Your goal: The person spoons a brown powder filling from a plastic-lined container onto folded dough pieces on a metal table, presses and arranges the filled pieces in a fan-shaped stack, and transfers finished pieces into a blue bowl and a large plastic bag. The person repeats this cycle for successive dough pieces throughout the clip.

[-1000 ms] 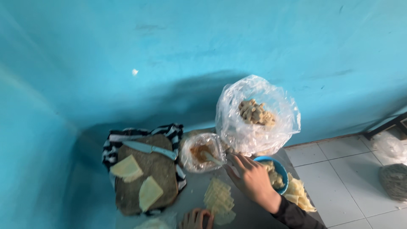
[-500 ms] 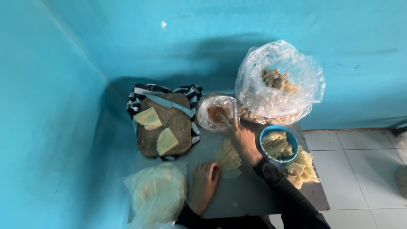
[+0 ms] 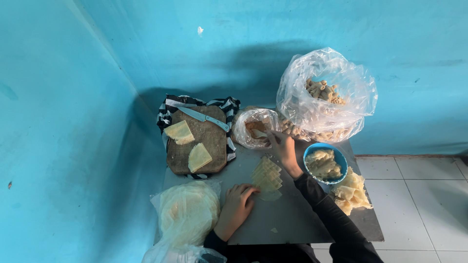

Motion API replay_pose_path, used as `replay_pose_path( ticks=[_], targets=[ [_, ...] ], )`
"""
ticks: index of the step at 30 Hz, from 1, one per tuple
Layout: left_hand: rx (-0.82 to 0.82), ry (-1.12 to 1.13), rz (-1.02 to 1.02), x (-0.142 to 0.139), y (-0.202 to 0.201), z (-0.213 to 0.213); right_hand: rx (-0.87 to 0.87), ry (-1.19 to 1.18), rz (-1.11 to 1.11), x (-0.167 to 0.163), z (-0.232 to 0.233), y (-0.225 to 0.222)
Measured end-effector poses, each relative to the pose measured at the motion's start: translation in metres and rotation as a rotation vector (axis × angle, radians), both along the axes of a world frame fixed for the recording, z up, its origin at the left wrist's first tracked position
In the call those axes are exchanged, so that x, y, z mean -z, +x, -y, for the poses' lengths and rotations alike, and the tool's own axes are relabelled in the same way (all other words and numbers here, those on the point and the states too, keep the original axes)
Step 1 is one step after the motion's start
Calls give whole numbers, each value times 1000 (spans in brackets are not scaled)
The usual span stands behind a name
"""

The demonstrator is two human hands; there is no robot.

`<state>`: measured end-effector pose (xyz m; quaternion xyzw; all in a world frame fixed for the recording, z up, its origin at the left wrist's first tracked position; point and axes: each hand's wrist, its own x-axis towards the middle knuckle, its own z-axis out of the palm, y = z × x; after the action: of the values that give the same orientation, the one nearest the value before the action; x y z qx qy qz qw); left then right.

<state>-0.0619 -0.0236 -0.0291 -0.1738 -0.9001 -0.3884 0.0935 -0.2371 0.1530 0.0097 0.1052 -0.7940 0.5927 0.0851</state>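
Your view has pulled back, showing the whole surface (image 3: 292,219). Right hand (image 3: 284,152) stays in the small bag (image 3: 253,127), grip unclear. Left hand (image 3: 237,203) now lies flat and empty beside the wrappers (image 3: 266,176).

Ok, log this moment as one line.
left hand: flat on table by wrapper stack | right hand: reaching into small filling bag | knife: on board

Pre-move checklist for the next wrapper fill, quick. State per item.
1. Wrapper stack on the table: ok.
2. Left hand beside the stack, flat on the table: ok.
3. Right hand at the small bag of filling: ok.
4. Filling actually held in the fingers: cannot tell.
5. Knife parked on the board, away from both hands: ok.
6. Blue bowl close to the right forearm, bump risk: not ok.
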Motion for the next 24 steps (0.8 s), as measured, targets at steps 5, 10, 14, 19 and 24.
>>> replay_pose_path(
  ticks=[5, 10, 14, 19, 24],
  targets=[
    [5, -53, -21, 3, 0, 1, 28, -250, 112, 10, -4, -2],
    [-21, -36, -23, 1, 0, -1, 39, -537, 213, 14, -14, 4],
    [-46, 45, -35, -4, 2, -3, -23, -608, 313, 10, -34, 32],
    [-78, 147, -31, -4, 0, -6, -57, -573, 470, 5, -73, 84],
    [-116, 242, -9, 1, -2, -6, -33, -472, 467, 20, -97, 130]
  ],
)
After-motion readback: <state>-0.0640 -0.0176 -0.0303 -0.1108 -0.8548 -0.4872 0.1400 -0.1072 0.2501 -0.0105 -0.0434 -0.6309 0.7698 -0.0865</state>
